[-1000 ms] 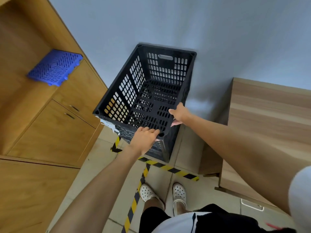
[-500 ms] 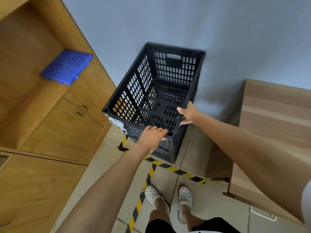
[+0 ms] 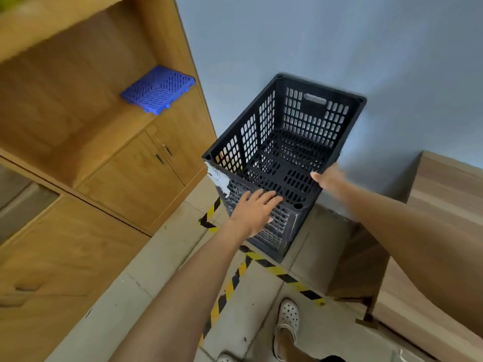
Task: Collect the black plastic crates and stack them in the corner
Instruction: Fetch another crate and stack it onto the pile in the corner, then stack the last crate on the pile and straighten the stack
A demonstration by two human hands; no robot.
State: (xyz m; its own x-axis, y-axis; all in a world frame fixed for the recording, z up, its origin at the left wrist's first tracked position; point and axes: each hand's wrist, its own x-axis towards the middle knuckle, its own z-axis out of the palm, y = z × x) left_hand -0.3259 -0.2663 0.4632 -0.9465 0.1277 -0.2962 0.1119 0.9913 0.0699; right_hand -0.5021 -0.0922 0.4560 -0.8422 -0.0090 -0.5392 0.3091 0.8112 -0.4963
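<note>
The black perforated plastic crate (image 3: 285, 150) stands in the corner, up at one o'clock from where the person stands, its far side against the blue-grey wall (image 3: 339, 35). It sits on top of at least one more black crate (image 3: 271, 228), whose ribbed side shows beneath its near rim, so the stacking looks well under way. How many lie below that I cannot tell, as the lower part is hidden. I count two crates for certain.

The left hand (image 3: 254, 212) lies with straight, spread fingers over the near rim at twelve o'clock, resting there rather than gripping. The right hand (image 3: 328, 176) is at the crate's right rim, at about one o'clock; it is blurred, its fingers look loose, and I cannot tell whether they touch the plastic. Neither hand has hold of anything, which suggests this crate is already set down.

Whether more crates wait elsewhere is not visible from here.

Around it: one blue slatted plastic tile (image 3: 158, 88) on the wooden cabinet's shelf (image 3: 78, 126) at ten o'clock, one wooden counter (image 3: 444, 205) at three o'clock, two lines of yellow-and-black floor tape (image 3: 285, 276), and two white perforated clogs (image 3: 287, 317) near six o'clock.
</note>
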